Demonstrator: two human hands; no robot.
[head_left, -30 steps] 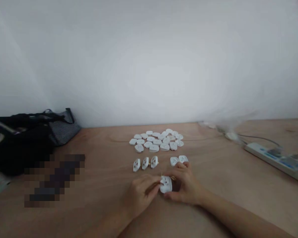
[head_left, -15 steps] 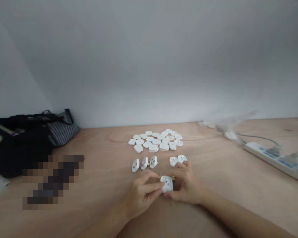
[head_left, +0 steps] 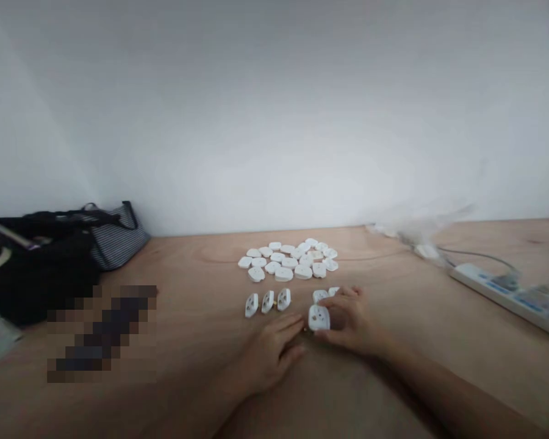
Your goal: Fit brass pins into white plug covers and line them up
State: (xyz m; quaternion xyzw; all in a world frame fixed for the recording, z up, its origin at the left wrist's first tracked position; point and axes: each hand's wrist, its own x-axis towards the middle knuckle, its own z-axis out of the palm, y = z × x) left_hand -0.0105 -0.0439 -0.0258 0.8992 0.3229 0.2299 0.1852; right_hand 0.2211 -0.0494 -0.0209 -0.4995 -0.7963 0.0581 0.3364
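Observation:
My right hand [head_left: 354,323] grips a white plug housing [head_left: 319,318] by its right side, thumb below and fingers over the top. Just left of that piece, my left hand [head_left: 274,350] rests low over the table, thumb apart from the fingers, holding nothing I can see. A tiny brass-coloured bit shows by its fingertips. Behind my right fingers lie two more white housings [head_left: 320,296], partly covered. To the left, three white plug pieces [head_left: 268,302] stand tilted in a row, with brass pins at their backs.
Farther back, several white plug covers [head_left: 283,274] lie in a group. At right are a white power strip [head_left: 507,299] with cables and a clear plastic bag [head_left: 416,235]. A black bag [head_left: 36,274] and a blurred-out dark object [head_left: 105,332] occupy the left.
The white housing has moved right and away from me in my right hand. My left hand has let go of it, its fingers now straighter.

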